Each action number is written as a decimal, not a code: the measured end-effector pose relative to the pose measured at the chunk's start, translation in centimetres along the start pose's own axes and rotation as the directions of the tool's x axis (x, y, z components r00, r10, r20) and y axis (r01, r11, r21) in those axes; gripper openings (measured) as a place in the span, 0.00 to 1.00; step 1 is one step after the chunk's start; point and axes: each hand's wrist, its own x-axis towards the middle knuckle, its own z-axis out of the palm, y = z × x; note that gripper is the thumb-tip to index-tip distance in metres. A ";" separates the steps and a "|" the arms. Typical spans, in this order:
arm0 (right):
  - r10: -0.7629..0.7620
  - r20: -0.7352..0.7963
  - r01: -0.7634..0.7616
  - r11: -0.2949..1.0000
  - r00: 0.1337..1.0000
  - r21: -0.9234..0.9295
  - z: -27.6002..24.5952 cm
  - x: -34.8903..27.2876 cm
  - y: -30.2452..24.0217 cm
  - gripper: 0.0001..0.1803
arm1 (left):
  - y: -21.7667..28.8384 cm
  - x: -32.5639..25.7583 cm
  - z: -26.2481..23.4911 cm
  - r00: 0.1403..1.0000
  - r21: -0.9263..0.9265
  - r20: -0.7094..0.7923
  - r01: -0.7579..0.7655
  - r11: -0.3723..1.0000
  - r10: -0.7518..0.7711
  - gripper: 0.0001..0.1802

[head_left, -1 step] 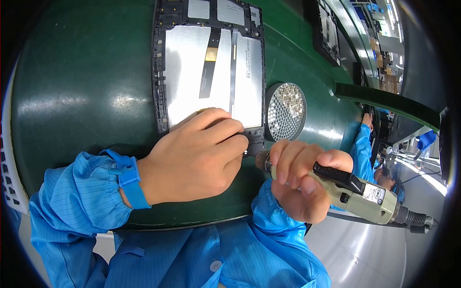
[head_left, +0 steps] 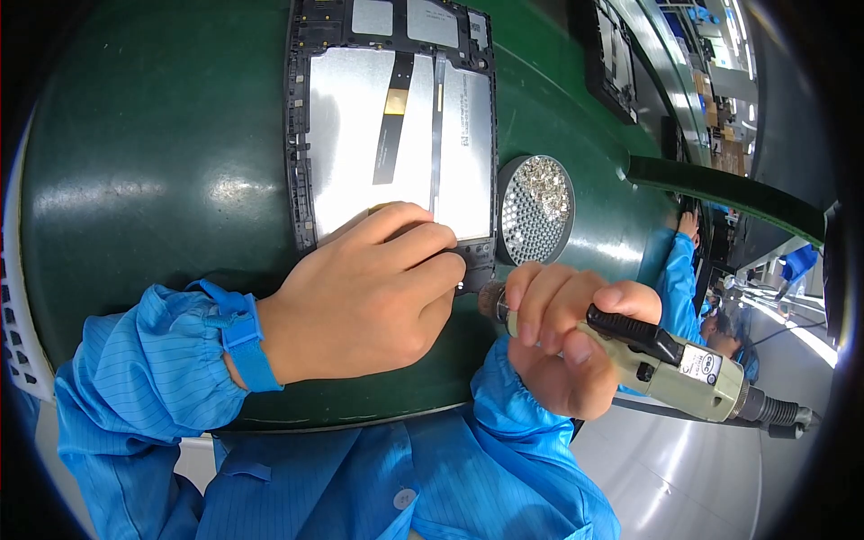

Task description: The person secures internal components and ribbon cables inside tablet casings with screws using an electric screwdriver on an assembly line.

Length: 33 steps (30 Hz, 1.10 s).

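Note:
A tablet-like housing, with a black frame, silver metal back and dark ribbon strip, lies on the green table. My left hand is closed over its near end, with bent fingers together near the lower right corner. What those fingertips hold, if anything, is hidden. A small shiny bit shows beside them, too small to name. In my right hand, fingers wrap round a pale green electric screwdriver with a black lever. Its nose points left, close to the housing's near right corner; I cannot tell whether its tip touches anything.
Right of the housing stands a round grey dish of small silver screws in a holed plate. Another black-framed housing lies at the far right. A green bar crosses the right side; beyond it another person's blue sleeve shows.

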 end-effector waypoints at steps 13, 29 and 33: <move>-0.025 -0.007 0.024 0.994 1.000 -0.105 3.2 0.4 0.4 0.15 | -0.7 -1.1 -2.0 1.000 -0.004 0.006 0.009 1.000 -0.009 0.09; -0.211 -0.145 0.183 0.965 0.967 -0.188 -6.3 0.5 -1.9 0.19 | -0.8 -0.3 -2.3 0.994 0.007 0.077 -0.078 0.997 0.077 0.09; -0.180 -0.363 0.125 0.977 0.914 -0.170 -9.5 -0.2 -0.5 0.19 | -0.9 0.2 -2.9 0.985 0.000 0.142 -0.103 0.995 0.102 0.11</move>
